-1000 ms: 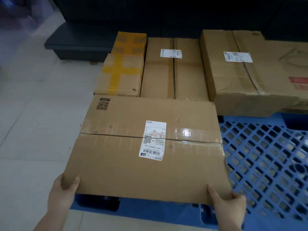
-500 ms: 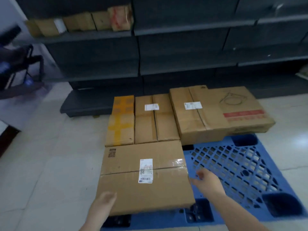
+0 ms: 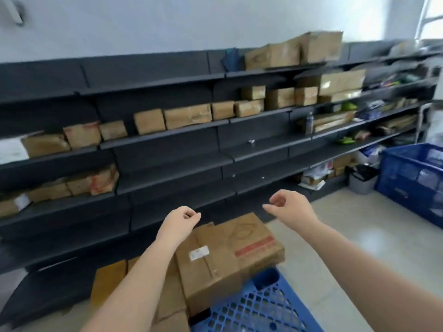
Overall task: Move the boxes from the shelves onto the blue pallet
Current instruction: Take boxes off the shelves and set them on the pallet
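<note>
Both my hands are raised in front of me, holding nothing. My left hand [image 3: 178, 224] has its fingers loosely curled; my right hand [image 3: 291, 209] is half curled with the fingers apart. Below them the blue pallet [image 3: 261, 310] carries a large cardboard box with a red stripe [image 3: 230, 257] and more boxes [image 3: 107, 281] to its left, partly hidden by my left arm. Beyond stand dark shelves [image 3: 167, 164] with several cardboard boxes: a row on the middle shelf [image 3: 187, 116], some at left [image 3: 81, 135], some on top [image 3: 294, 52].
A blue plastic crate [image 3: 412, 178] stands on the floor at right, with a grey bin [image 3: 362, 183] beside it. The right shelf ends hold mixed packets and a bottle [image 3: 309, 122]. Pale tiled floor [image 3: 347, 236] lies between pallet and crate.
My hands let go of the labelled box set on the pallet and rose up. My view lifted from the pallet to the shelves.
</note>
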